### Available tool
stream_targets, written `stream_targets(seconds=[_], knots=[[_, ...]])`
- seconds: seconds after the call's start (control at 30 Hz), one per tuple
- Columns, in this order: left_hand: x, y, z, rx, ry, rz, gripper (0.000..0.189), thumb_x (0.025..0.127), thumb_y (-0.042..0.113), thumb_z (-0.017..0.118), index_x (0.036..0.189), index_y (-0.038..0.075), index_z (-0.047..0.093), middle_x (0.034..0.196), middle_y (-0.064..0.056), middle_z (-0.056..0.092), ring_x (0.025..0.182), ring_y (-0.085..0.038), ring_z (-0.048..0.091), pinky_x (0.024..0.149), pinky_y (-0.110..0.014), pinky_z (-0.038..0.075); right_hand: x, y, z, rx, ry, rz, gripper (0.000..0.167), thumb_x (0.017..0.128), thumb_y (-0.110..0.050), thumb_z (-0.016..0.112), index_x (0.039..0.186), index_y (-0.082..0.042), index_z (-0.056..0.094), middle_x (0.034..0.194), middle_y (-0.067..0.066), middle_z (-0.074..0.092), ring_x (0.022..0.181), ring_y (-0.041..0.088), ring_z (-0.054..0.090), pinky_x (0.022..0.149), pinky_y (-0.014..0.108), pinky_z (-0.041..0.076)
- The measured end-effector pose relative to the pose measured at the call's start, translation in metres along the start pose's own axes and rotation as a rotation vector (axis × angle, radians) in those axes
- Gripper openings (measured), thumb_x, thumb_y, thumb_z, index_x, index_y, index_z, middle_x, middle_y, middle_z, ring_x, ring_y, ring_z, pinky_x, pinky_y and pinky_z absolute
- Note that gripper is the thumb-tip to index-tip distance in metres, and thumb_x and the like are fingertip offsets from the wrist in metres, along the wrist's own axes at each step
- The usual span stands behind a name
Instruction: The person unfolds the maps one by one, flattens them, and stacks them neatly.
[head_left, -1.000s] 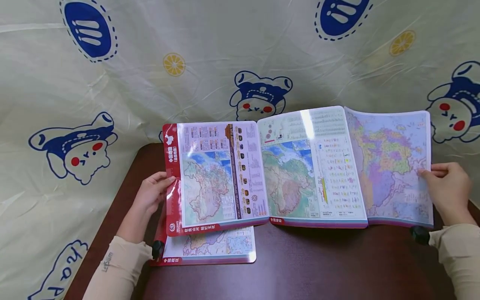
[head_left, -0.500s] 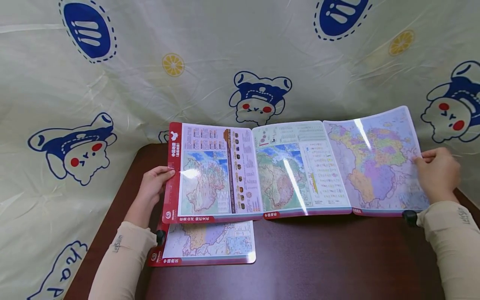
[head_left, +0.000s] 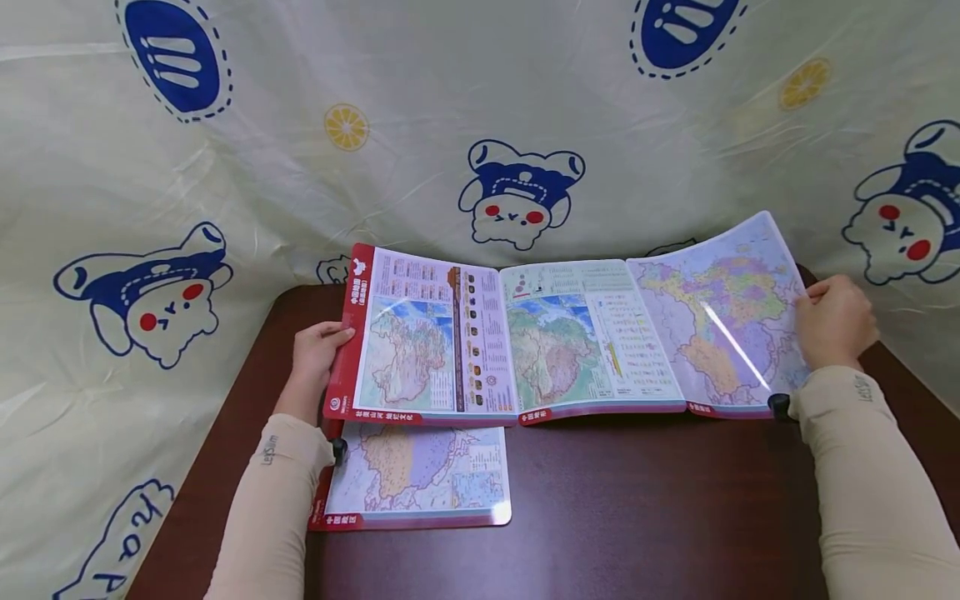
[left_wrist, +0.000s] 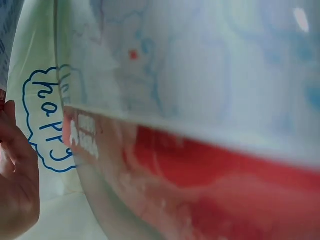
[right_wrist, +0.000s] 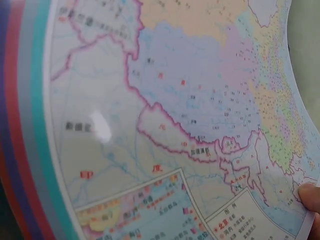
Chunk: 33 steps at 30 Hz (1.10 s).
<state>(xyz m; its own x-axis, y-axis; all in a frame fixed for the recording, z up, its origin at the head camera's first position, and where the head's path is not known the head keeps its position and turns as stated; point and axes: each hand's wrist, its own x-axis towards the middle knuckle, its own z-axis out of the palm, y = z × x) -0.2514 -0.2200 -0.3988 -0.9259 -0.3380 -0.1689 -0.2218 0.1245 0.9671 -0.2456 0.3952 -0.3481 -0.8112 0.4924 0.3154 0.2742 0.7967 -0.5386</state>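
Observation:
A glossy fold-out map [head_left: 558, 358] is spread across three panels over the dark table, its right panel tilted up. My left hand [head_left: 315, 358] pinches the red left border, thumb on the front. At the other end, my right hand [head_left: 836, 321] grips the right edge with curled fingers. A second map [head_left: 420, 479], folded to one panel, lies on the table partly covered by the spread one. In the right wrist view, a thumb [right_wrist: 310, 196] presses the map's printed face. The left wrist view has my hand at its left margin and a blurred sheet up close.
The dark brown table [head_left: 622, 508] reaches to a pale cloth backdrop [head_left: 405, 67] with blue cartoon bears. That backdrop hangs close behind the map's top edge. Black wrist cameras [head_left: 780, 407] sit at the sleeve cuffs.
My right hand has moved left and away from me, drawing the right panel inward and tilting it more. My left hand has shifted slightly right and away, uncovering more of the lower map.

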Motion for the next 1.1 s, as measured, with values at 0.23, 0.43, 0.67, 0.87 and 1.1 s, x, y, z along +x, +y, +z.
stream_targets(seconds=[0.23, 0.43, 0.67, 0.87, 1.1], knots=[[0.01, -0.005, 0.01, 0.072, 0.068, -0.027, 0.042, 0.085, 0.032, 0.06, 0.121, 0.009, 0.057, 0.113, -0.014, 0.055, 0.095, -0.028, 0.056, 0.076, -0.039, 0.05, 0.002, -0.006, 0.016, -0.016, 0.004, -0.008, 0.026, 0.094, -0.016, 0.039, 0.098, 0.008, 0.045, 0.096, 0.028, 0.043, 0.088, 0.047, 0.042, 0.07, 0.058, 0.029], [0.014, -0.009, 0.015, 0.164, 0.095, 0.024, 0.042, 0.086, 0.033, 0.059, 0.122, 0.011, 0.057, 0.111, -0.011, 0.056, 0.093, -0.027, 0.056, 0.075, -0.04, 0.05, 0.004, -0.007, 0.026, -0.012, -0.001, 0.024, 0.023, 0.094, -0.015, 0.039, 0.097, 0.007, 0.046, 0.099, 0.028, 0.045, 0.092, 0.047, 0.043, 0.07, 0.058, 0.03], [0.007, -0.006, 0.022, 0.324, 0.114, 0.142, 0.038, 0.088, 0.025, 0.057, 0.122, 0.007, 0.056, 0.109, -0.015, 0.059, 0.089, -0.03, 0.058, 0.075, -0.044, 0.05, 0.004, 0.0, 0.028, -0.044, -0.025, 0.046, 0.032, 0.093, -0.012, 0.032, 0.113, 0.008, 0.049, 0.11, 0.033, 0.045, 0.099, 0.05, 0.042, 0.076, 0.06, 0.031], [0.006, -0.006, 0.023, 0.473, 0.087, 0.128, 0.042, 0.091, 0.024, 0.053, 0.126, 0.001, 0.049, 0.109, -0.02, 0.056, 0.089, -0.031, 0.057, 0.076, -0.047, 0.049, 0.003, 0.01, 0.03, -0.075, -0.134, 0.039, 0.044, 0.092, -0.012, 0.033, 0.128, 0.013, 0.035, 0.115, 0.04, 0.04, 0.1, 0.053, 0.037, 0.08, 0.059, 0.025], [0.007, -0.005, 0.025, 0.657, 0.028, 0.087, 0.046, 0.092, 0.023, 0.05, 0.128, -0.004, 0.042, 0.113, -0.023, 0.05, 0.098, -0.033, 0.049, 0.085, -0.048, 0.044, -0.002, 0.016, 0.031, -0.042, -0.236, 0.035, 0.053, 0.092, -0.019, 0.036, 0.133, 0.013, 0.025, 0.126, 0.04, 0.032, 0.109, 0.055, 0.031, 0.084, 0.06, 0.021]])
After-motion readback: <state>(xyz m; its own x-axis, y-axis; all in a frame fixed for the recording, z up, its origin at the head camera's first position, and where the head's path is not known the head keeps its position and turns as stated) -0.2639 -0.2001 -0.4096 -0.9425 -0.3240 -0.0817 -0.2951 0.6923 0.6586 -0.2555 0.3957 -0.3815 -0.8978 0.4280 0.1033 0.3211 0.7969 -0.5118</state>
